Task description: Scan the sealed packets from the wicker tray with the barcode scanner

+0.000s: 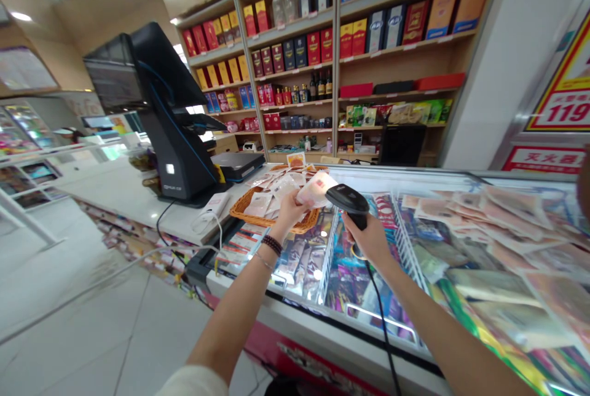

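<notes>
In the head view my right hand (366,237) is wrapped round the handle of a black barcode scanner (346,198), its cable hanging down past my wrist. The scanner's head faces left, close to a pale packet (317,189) lit brightly at its right end. My left hand (291,211) pinches that packet by its near left edge. Below and behind the packet stands an orange wicker basket (251,217) filled with several flat, clear-wrapped packets (260,202). The print on the held packet is too washed out to read.
Under my hands lies a glass-topped freezer (295,305) with bagged goods inside. More flat packets (511,214) are heaped on its right side. A black checkout screen (170,119) stands on the left counter (115,184), near a white device (214,208). Shelves of boxes (295,51) line the back.
</notes>
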`<state>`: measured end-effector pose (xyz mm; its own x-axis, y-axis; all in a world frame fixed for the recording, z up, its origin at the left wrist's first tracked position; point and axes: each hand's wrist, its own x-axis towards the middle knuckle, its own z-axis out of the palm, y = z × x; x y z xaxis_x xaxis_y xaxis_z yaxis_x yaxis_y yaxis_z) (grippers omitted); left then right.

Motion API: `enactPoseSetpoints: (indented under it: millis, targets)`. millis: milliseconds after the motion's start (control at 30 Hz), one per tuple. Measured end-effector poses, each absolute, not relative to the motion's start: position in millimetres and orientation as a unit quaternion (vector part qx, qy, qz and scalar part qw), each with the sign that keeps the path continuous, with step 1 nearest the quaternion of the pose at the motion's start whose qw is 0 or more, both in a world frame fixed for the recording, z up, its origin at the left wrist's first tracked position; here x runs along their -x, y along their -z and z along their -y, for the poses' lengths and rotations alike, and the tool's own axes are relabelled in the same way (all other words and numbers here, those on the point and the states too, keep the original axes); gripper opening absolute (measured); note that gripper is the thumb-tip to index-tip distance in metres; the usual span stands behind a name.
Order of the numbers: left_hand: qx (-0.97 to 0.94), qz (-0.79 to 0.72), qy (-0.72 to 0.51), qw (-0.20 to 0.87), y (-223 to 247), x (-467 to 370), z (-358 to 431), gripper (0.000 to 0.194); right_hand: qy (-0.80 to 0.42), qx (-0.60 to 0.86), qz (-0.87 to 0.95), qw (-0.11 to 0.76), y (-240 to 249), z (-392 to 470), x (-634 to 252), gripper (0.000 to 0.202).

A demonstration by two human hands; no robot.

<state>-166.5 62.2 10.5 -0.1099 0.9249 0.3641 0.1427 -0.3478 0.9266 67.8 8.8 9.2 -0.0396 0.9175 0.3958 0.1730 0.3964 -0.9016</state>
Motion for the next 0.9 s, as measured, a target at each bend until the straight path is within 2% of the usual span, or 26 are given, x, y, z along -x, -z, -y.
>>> enactPoseSetpoints:
  millis: [333, 533, 733, 900]
  targets:
    - [-0.553, -0.505, -0.574, 0.331, -18.6, 161.7, -62.7, 0.039, -0.341, 0.432, 0.622, 0.557, -15.4, -5.5, -79.4, 0.049]
    - [-0.586, -0.515, -0.547, 0.304, -32.0, 131.7, -79.5, 0.039, -0.296, 0.465, 0.609, 0.57, -22.7, -13.6, -140.7, 0.05]
    - [-0.567, -0.471, -0.509, 0.444, -20.9, 47.8, -105.3, 0.049, -0.235, 0.52, 0.562, 0.599, -37.3, -10.5, -237.1, 0.053]
    - [-0.515, -0.473, -0.46, 0.547, -6.8, -21.3, -130.7, 0.034, -0.15, 0.582, 0.519, 0.608, -47.7, 3.7, -310.0, 0.053]
